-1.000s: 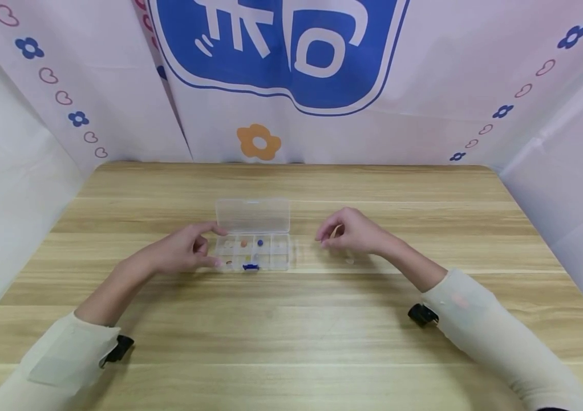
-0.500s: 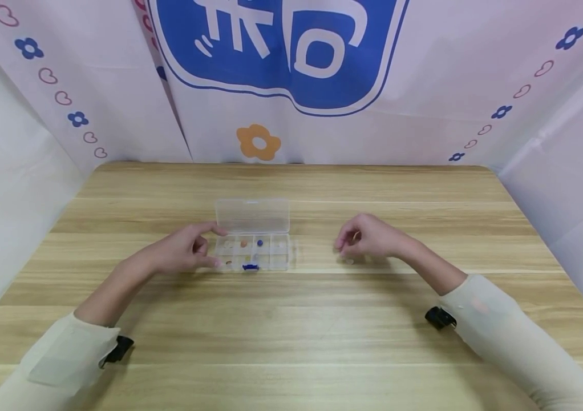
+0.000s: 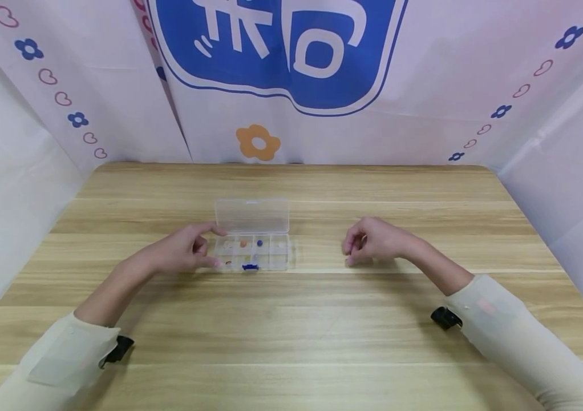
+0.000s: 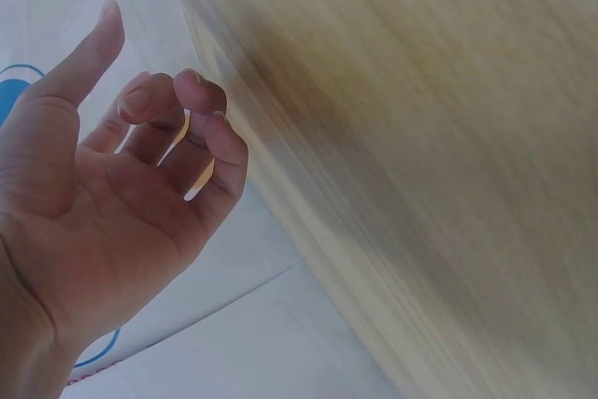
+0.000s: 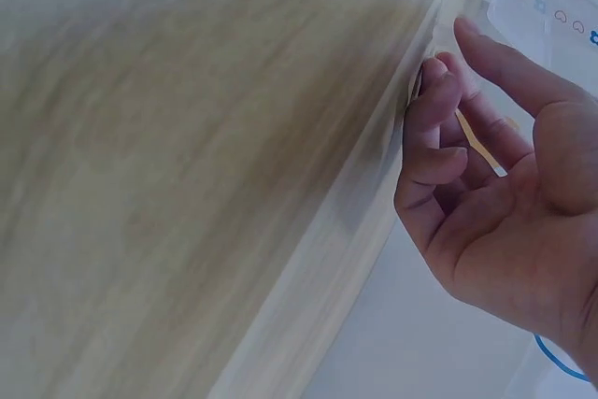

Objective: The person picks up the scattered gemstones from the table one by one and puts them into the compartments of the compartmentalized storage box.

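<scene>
A clear plastic compartment box [image 3: 279, 262] lies on the wooden table with its lid [image 3: 252, 216] tipped back. Small pieces sit in its cells: an orange one [image 3: 243, 244], a round blue one [image 3: 259, 243] and pale ones. A dark blue piece [image 3: 250, 267] shows at the front edge. My left hand [image 3: 181, 249] grips the box's left end between index finger and thumb. To the right, my right hand [image 3: 376, 240] is low over the table, fingers bent, thumb a little apart from the index fingertip. A tiny pale piece [image 5: 436, 51] shows by its fingertips; whether they touch it is unclear.
The wooden table [image 3: 291, 337] ends at a white printed cloth [image 3: 373, 137] behind it. Light sleeves cover both forearms, each with a small black device [image 3: 445, 317] near the wrist.
My right hand has moved right and slightly toward me, covering the small pale piece that lay on the table. My left hand and the box have stayed put.
</scene>
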`<act>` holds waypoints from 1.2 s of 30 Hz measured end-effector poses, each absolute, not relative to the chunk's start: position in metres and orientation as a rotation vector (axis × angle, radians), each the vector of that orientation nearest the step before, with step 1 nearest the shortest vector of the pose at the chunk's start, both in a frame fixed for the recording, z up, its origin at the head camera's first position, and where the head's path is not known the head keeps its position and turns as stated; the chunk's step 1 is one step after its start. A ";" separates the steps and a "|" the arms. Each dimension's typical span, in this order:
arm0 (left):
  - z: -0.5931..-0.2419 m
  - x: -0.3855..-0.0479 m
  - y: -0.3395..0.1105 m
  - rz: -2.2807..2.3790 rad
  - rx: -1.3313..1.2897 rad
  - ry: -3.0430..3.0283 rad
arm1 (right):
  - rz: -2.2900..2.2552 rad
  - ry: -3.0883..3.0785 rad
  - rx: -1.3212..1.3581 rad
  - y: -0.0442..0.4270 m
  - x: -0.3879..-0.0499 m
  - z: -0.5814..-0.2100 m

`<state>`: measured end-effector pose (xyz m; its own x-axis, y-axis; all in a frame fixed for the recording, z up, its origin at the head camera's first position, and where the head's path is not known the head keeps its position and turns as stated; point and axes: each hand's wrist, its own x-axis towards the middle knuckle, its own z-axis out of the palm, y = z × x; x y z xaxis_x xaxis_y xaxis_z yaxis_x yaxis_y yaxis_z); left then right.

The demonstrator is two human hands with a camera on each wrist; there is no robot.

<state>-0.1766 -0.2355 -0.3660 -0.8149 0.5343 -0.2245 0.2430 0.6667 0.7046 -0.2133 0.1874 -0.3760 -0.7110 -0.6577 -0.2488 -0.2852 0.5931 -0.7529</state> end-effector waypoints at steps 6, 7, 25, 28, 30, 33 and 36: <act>-0.367 -0.177 -0.236 0.949 0.612 2.475 | -0.973 2.272 -0.748 0.187 -0.214 -0.376; -0.367 -0.177 -0.236 0.947 0.613 2.476 | -0.972 2.270 -0.751 0.188 -0.214 -0.376; -0.367 -0.177 -0.236 0.952 0.597 2.476 | -0.957 2.273 -0.761 0.186 -0.213 -0.376; -0.368 -0.176 -0.236 0.951 0.600 2.478 | -0.954 2.279 -0.746 0.185 -0.213 -0.377; -0.368 -0.176 -0.236 0.951 0.599 2.478 | -0.957 2.280 -0.734 0.184 -0.212 -0.377; -0.368 -0.176 -0.236 0.954 0.590 2.475 | -0.963 2.287 -0.726 0.182 -0.212 -0.377; -0.367 -0.175 -0.236 0.958 0.592 2.467 | -0.961 2.306 -0.722 0.180 -0.212 -0.376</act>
<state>-0.1754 -0.2360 -0.3669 -0.8182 0.5261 -0.2319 0.2316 0.6708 0.7045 -0.2123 0.1799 -0.3759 -0.7138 -0.6476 -0.2666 -0.2668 0.6034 -0.7515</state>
